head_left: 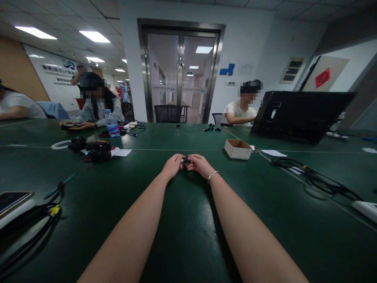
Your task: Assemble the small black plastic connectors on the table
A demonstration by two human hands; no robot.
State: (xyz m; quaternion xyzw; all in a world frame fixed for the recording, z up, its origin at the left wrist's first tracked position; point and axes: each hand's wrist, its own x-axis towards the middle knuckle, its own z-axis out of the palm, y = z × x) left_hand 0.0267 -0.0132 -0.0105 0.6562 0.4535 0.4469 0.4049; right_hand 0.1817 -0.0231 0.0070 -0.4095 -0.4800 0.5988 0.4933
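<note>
Both my arms reach forward over the green table [182, 236]. Between my hands is a small black piece with a silvery end [185, 160], too small to tell its kind. My left hand [173, 167] is closed, pinching the silvery end at the left. The black part is gripped in the fingertips of my right hand [202, 165], whose wrist wears a silver bracelet [212, 177]. My fingers cover part of the piece.
An open cardboard box [238, 150] stands right of my hands, before a large black monitor [300, 116]. Black cables [318, 177] lie at right, more cables [44, 220] at left. Beyond are dark bundles [98, 150], a water bottle [112, 125] and people seated across the table.
</note>
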